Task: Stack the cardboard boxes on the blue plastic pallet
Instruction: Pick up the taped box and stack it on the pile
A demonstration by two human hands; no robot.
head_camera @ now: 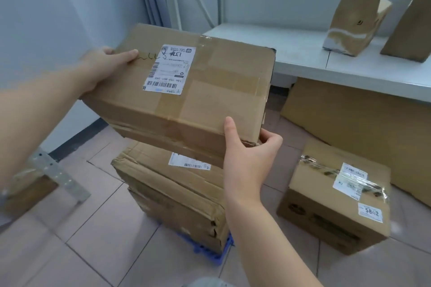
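A taped cardboard box (205,91) with a white shipping label is held in the air, tilted, between both hands. My left hand (102,67) grips its far left edge, thumb on top. My right hand (251,154) grips its near right corner. Directly below it stands a stack of dented cardboard boxes (172,193) on the blue plastic pallet (205,251), of which only a corner shows. The held box hovers just above the stack, apart from it.
Another box marked 5842 (338,205) sits on the tiled floor to the right. A flat cardboard sheet (354,123) leans under a white shelf (303,58), which carries two tilted boxes (354,21). A perforated metal bracket (58,175) lies at left by the wall.
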